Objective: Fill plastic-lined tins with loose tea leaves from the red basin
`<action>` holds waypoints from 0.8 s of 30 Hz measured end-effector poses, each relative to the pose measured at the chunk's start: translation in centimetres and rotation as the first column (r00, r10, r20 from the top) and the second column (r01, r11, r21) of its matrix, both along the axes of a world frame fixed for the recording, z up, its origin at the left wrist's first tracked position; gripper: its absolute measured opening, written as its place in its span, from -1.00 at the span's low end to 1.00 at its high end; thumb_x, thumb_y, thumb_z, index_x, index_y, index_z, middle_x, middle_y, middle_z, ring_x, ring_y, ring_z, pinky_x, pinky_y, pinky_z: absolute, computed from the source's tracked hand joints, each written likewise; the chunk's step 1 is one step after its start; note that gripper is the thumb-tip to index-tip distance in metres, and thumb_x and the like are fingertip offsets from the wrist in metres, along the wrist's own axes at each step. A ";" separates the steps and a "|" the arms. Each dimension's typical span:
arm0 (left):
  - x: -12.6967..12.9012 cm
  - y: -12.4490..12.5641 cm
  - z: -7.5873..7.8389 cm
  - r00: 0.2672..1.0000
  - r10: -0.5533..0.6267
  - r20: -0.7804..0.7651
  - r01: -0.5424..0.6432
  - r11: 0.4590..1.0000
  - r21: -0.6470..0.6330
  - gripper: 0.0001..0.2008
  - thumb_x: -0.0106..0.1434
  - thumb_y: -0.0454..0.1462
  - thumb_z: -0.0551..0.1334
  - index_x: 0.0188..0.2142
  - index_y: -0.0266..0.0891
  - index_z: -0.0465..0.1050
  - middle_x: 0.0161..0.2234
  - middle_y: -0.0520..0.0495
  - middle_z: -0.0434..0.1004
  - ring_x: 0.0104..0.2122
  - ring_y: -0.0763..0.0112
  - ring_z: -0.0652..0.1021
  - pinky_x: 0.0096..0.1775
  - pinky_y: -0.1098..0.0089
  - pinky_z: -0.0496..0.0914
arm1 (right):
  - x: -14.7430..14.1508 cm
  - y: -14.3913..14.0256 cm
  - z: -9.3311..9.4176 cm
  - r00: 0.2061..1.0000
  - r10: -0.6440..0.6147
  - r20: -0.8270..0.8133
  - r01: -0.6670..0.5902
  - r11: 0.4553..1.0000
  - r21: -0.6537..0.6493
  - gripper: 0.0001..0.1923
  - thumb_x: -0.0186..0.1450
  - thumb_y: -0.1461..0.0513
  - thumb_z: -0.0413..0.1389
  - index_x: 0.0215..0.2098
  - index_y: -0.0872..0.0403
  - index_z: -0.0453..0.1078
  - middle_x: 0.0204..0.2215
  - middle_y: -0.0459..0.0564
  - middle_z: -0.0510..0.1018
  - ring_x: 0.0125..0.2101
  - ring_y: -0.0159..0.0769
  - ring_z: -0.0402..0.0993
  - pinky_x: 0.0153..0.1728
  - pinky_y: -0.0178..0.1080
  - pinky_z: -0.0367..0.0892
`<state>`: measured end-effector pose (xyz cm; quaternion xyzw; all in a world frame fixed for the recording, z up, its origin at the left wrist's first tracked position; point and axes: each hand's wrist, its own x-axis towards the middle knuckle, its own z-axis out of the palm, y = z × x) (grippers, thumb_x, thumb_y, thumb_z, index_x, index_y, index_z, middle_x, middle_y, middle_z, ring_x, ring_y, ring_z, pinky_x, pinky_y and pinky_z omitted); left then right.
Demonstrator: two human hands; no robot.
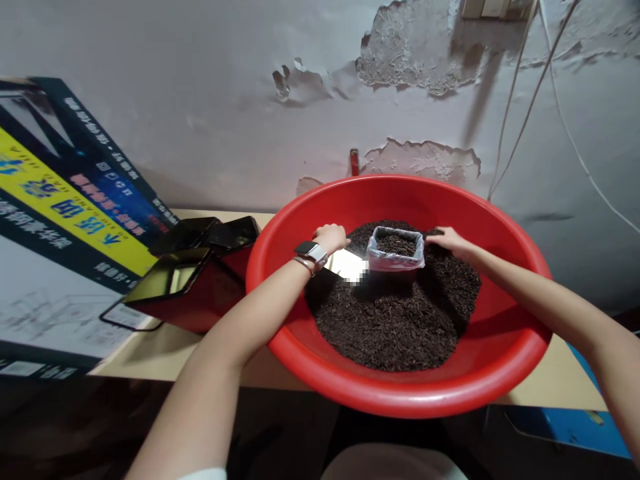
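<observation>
Left hand [331, 237]: we are curling it closed at the left side of a small box lined with clear plastic [395, 249], though what the fingers grip is hidden behind the knuckles. Right hand [449, 239]: we are resting it with fingers spread flat against the right side of the box, on the heap of dark granules [395, 313]. The box is standing upright in the far half of the heap, partly filled with the same granules, inside the red basin [400, 393].

We are working within the basin wall, which is rising on every side of the hands; the near half of the heap is lying open. The basin is overhanging the near edge of the table [150, 347]. Just left of the basin, a red device with dark glossy lids [193, 280] is touching or nearly touching the rim. A large printed carton [60, 220] is leaning farther left. The peeling wall [225, 100] is closing off the far side, with thin cables [525, 107] hanging at the right.
</observation>
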<state>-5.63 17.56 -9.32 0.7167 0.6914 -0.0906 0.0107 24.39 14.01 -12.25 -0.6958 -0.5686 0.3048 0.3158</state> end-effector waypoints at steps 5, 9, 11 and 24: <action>0.3 -1.0 1.2 0.998 -0.004 0.061 0.006 0.999 -0.039 -0.44 0.34 -0.09 0.15 0.24 -0.35 0.32 0.18 -0.46 0.38 0.15 -0.19 0.42 0.07 -0.15 0.34 | -2.6 0.9 4.7 0.997 0.061 0.050 -0.074 0.945 0.318 -0.71 0.09 0.09 0.26 -0.28 0.06 0.43 -0.31 -0.05 0.55 -0.21 -0.25 0.46 -0.15 -0.25 0.41; 0.1 -1.3 1.6 0.997 -0.031 0.068 0.035 0.997 -0.062 -0.42 0.34 -0.06 0.14 0.24 -0.33 0.30 0.20 -0.44 0.37 0.16 -0.15 0.42 0.09 -0.07 0.35 | -5.6 0.7 6.9 0.962 0.258 0.086 -0.271 0.925 0.264 -0.64 0.15 0.06 0.26 -0.16 0.08 0.50 -0.27 -0.02 0.57 -0.20 -0.24 0.47 -0.14 -0.20 0.40; 0.0 -1.3 1.6 0.994 -0.072 0.080 0.079 0.994 -0.079 -0.44 0.34 -0.05 0.12 0.22 -0.32 0.34 0.19 -0.39 0.39 0.15 -0.08 0.44 0.09 0.08 0.38 | -6.2 0.8 7.5 0.954 0.297 0.043 -0.300 0.932 0.203 -0.61 0.20 0.02 0.22 -0.11 0.09 0.50 -0.26 0.02 0.57 -0.27 -0.26 0.49 -0.21 -0.21 0.40; 0.0 0.2 0.6 0.962 -0.264 0.074 0.271 0.957 -0.106 -0.47 0.34 -0.01 0.07 0.11 -0.30 0.46 0.07 -0.31 0.53 0.02 0.09 0.54 -0.04 0.35 0.39 | 1.0 1.9 -2.5 0.829 0.210 0.518 -0.033 0.943 -0.330 0.05 0.05 0.00 0.35 0.38 0.07 0.03 0.32 0.30 0.13 0.29 0.08 0.13 0.22 0.02 0.12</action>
